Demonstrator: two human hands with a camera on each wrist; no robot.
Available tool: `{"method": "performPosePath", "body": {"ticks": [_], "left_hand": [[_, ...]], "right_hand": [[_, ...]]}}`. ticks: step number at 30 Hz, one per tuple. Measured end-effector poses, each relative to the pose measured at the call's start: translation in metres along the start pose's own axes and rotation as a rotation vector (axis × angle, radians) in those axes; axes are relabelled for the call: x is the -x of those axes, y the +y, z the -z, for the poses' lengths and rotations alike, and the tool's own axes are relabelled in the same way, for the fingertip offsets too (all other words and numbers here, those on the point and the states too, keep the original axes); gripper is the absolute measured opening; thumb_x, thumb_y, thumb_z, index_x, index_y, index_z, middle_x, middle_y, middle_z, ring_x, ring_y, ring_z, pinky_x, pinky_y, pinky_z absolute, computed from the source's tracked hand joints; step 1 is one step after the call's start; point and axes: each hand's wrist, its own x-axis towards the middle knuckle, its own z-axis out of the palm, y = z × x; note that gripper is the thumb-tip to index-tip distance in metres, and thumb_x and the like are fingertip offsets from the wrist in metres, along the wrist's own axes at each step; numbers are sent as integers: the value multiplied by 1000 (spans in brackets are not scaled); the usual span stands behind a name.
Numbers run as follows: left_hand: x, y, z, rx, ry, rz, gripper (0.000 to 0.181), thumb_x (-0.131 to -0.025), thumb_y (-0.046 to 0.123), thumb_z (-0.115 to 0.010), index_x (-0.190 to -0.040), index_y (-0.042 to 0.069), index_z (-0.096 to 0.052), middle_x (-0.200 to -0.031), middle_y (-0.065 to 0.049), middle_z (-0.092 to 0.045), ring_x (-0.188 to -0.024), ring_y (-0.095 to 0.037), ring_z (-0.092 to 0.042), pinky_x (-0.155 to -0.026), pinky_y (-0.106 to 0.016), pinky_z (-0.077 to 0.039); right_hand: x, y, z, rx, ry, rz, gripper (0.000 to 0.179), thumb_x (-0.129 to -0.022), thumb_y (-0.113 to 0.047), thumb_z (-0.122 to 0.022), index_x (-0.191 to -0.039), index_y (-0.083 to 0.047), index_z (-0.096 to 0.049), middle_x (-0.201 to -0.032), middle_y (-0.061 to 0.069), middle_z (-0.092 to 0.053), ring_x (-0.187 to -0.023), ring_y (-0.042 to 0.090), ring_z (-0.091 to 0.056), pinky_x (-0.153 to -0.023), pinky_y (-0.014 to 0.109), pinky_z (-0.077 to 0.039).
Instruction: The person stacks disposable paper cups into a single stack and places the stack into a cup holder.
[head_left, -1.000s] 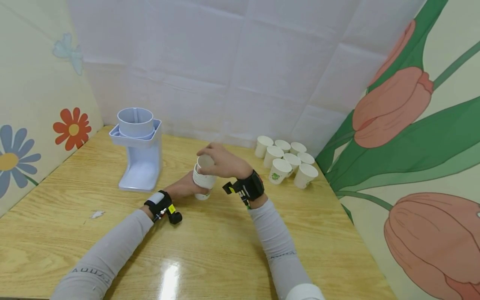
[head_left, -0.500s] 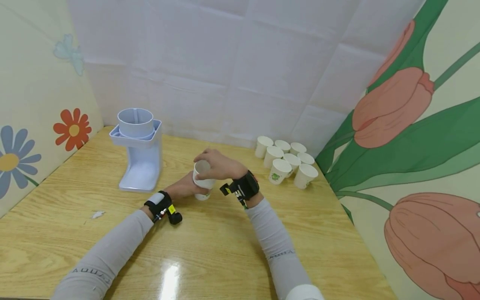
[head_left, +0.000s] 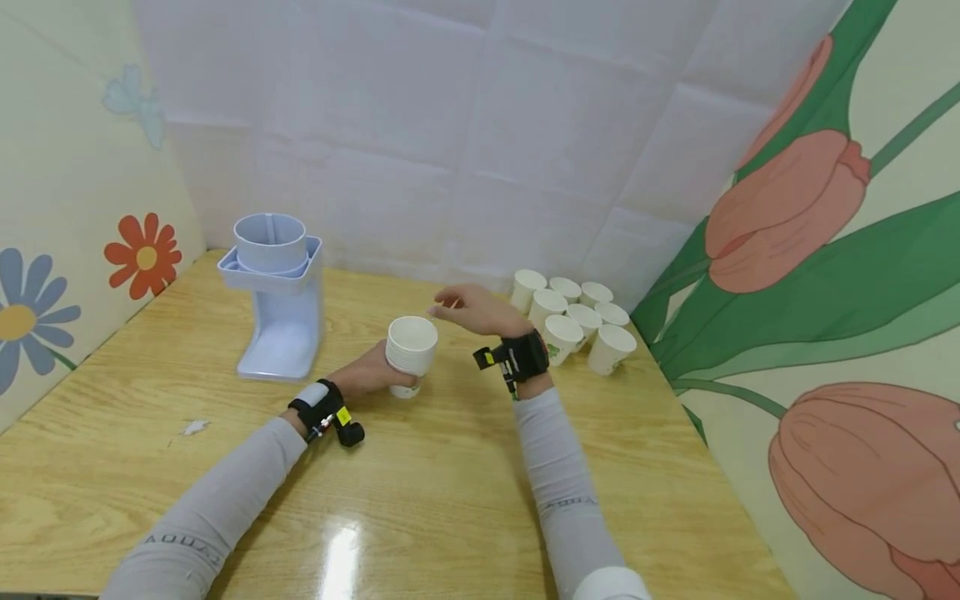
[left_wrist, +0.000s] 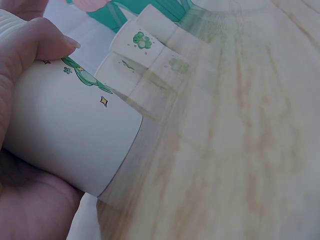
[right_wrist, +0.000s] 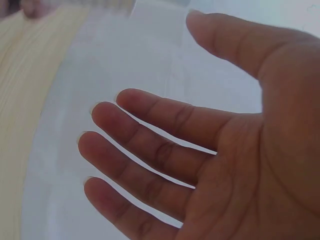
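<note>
A stack of white paper cups (head_left: 412, 346) stands upright on the table, nested rim over rim. My left hand (head_left: 372, 371) grips it low down, the thumb curled round the front. In the left wrist view the lowest cup (left_wrist: 75, 125) shows a green printed figure and its base against the wood. Just right of the stack, my right hand (head_left: 480, 310) hovers in the air, apart from the cups. In the right wrist view its fingers (right_wrist: 150, 150) are spread and relaxed, with nothing in them.
Several single paper cups (head_left: 567, 331) stand in a cluster at the back right. A pale blue plastic stand (head_left: 282, 333) with a round holder (head_left: 271, 243) on top is at the back left. A white scrap (head_left: 195, 427) lies on the wooden table (head_left: 420, 500).
My right hand pressed at the top of the stack, where a tilted cup sank into it. It has since let go and moved right. The left hand keeps its grip.
</note>
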Motion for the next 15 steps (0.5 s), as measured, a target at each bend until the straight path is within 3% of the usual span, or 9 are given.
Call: {"method": "performPosePath", "body": {"ticks": [9,12,15], "left_hand": [[1,0,0,-12,-9,-13,77,-81,8,-77,-147,1,-37,-133,-19,-54,-119,-28,-53,-110,-49,-39],[1,-1,1,-24,-11,-35,77,-82,11,-78,-147,2,-37,-133,-17,-55,-119,-26,-54,-109,-48,-41],[2,-1,0,-18,-4,-18,78,-82,10,-78,-148,1,-36,-136,-19,-53,-121,-29,-52,-111,-50,-39]], "right_hand": [[10,61,13,-77,89,-114,52,-105,-40,-53,-143,-5,-55,-140,19,-57,-129,36,-54,-105,50,-46],[19,78,19,-72,118,-162,52,-104,-40,-53,-143,-5,-55,-141,20,-57,-131,38,-53,-107,53,-44],[33,93,24,-81,151,-214,52,-104,-38,-55,-144,-4,-55,-143,22,-55,-131,40,-52,-107,55,-43]]}}
